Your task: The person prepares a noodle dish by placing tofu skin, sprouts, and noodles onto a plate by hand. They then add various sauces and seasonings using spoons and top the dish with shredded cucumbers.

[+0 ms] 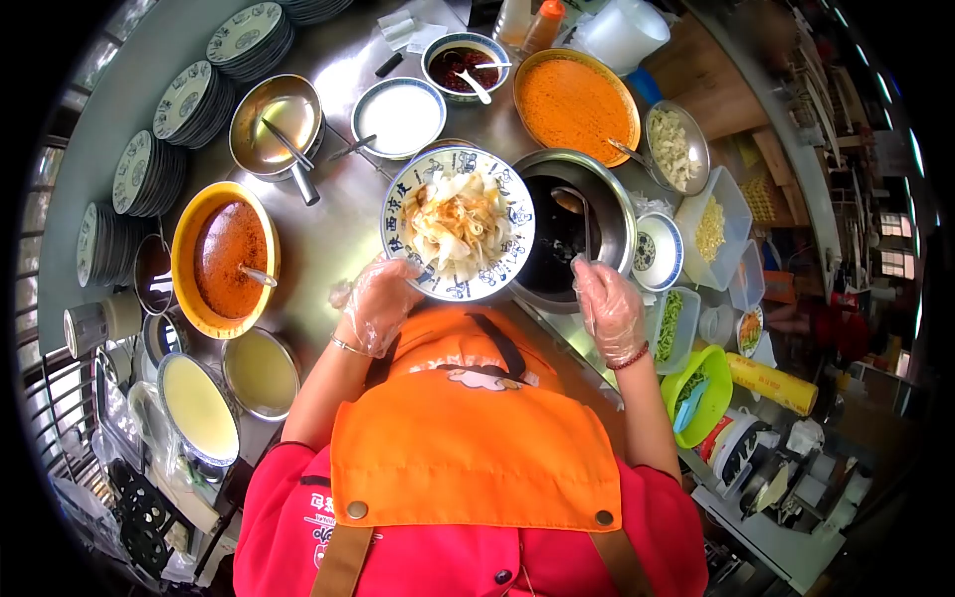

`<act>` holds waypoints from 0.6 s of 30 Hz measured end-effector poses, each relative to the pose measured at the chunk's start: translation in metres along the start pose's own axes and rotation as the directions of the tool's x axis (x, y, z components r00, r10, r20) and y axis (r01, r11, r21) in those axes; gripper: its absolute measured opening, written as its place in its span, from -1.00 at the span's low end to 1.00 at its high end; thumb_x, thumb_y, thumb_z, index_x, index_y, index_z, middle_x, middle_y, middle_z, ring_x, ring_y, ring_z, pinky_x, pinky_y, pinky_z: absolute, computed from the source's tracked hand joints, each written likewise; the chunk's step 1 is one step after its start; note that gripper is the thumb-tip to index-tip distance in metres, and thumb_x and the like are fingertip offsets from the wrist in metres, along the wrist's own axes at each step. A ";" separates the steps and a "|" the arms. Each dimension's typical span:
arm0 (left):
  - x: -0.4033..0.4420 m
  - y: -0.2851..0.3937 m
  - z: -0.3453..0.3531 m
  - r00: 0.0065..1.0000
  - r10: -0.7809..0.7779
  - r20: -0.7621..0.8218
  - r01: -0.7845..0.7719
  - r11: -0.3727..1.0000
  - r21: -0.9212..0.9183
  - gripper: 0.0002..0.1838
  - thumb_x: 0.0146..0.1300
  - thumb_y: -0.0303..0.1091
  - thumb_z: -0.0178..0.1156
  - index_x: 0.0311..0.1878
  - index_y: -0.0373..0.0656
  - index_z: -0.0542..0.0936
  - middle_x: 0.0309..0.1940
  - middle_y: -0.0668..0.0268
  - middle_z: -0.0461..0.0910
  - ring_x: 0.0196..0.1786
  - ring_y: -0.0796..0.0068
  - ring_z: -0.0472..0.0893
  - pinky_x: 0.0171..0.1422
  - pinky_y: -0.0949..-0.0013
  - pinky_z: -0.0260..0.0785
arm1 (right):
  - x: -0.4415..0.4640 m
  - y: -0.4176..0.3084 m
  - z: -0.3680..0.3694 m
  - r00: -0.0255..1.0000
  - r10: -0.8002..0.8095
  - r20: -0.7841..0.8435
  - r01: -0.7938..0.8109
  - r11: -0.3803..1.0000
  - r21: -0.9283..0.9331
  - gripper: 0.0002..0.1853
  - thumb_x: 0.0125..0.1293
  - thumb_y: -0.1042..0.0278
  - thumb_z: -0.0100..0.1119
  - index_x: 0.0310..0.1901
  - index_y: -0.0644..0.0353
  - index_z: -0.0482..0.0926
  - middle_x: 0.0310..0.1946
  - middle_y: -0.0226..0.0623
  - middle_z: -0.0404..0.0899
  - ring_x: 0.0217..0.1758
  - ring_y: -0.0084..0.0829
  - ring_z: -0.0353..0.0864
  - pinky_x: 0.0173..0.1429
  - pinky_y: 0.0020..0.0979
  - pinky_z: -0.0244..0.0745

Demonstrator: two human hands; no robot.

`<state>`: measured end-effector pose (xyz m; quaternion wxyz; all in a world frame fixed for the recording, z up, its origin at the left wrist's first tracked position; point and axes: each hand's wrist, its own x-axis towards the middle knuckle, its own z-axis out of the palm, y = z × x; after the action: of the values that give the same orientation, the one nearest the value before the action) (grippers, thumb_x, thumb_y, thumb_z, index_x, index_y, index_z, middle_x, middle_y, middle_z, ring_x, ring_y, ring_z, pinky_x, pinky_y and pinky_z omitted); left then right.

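Note:
My left hand [381, 306], in a clear plastic glove, is closed on the near left rim of a patterned white plate [515, 244]. Wide pale noodles [458, 221] with brownish sauce are heaped on the plate, which is held over the counter. In a matching glove, my right hand [609, 310] grips the handle end of a metal ladle [569, 201]. The ladle's bowl is over or in the dark liquid of a large steel pot [625, 224], just right of the plate; whether it carries liquid I cannot tell.
Orange sauce fills a basin [577, 104] behind the pot; a yellow bowl [180, 254] of red sauce stands left. A bowl of white liquid [399, 117] and a chili oil bowl [465, 66] are at the back. Plate stacks [187, 104] line the left; chopped greens [669, 323] lie right.

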<state>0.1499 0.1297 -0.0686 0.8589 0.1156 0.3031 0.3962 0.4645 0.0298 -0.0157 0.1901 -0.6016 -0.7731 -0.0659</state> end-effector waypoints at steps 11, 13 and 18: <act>-0.088 0.040 -0.112 0.977 0.164 -0.137 -0.182 0.974 -0.135 -0.33 0.08 -0.56 0.15 0.34 -0.42 0.33 0.26 0.00 0.49 0.26 0.09 0.55 0.38 0.04 0.43 | 0.031 0.007 0.054 0.953 -0.176 0.245 0.176 0.984 0.024 -0.64 0.22 0.58 0.11 0.06 0.15 0.59 -0.33 -0.21 0.58 -0.34 -0.14 0.59 -0.27 -0.17 0.55; -0.097 0.041 -0.136 0.972 0.189 -0.139 -0.211 0.964 -0.163 -0.34 0.07 -0.56 0.16 0.33 -0.43 0.34 0.24 0.00 0.51 0.25 0.09 0.55 0.38 0.05 0.43 | 0.083 -0.019 0.052 0.945 -0.151 0.290 0.141 0.988 0.055 -0.54 0.15 0.61 0.16 0.14 0.15 0.55 -0.12 -0.14 0.64 -0.13 -0.11 0.65 -0.05 -0.16 0.60; -0.123 0.053 -0.130 0.902 0.214 -0.376 -0.273 0.956 -0.111 -0.48 0.09 -0.49 0.18 0.17 -0.47 0.46 0.07 -0.02 0.59 0.11 0.07 0.63 0.26 -0.03 0.53 | 0.210 -0.108 0.142 0.946 -0.266 0.185 0.236 0.957 0.169 -0.71 0.39 0.27 0.13 0.10 0.11 0.52 -0.23 -0.17 0.64 -0.21 -0.13 0.66 -0.10 -0.18 0.59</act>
<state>-0.0240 0.0671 -0.0954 0.7389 0.0085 0.4052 0.5383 0.2885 0.2379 -0.0537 0.1423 -0.4861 -0.8617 0.0290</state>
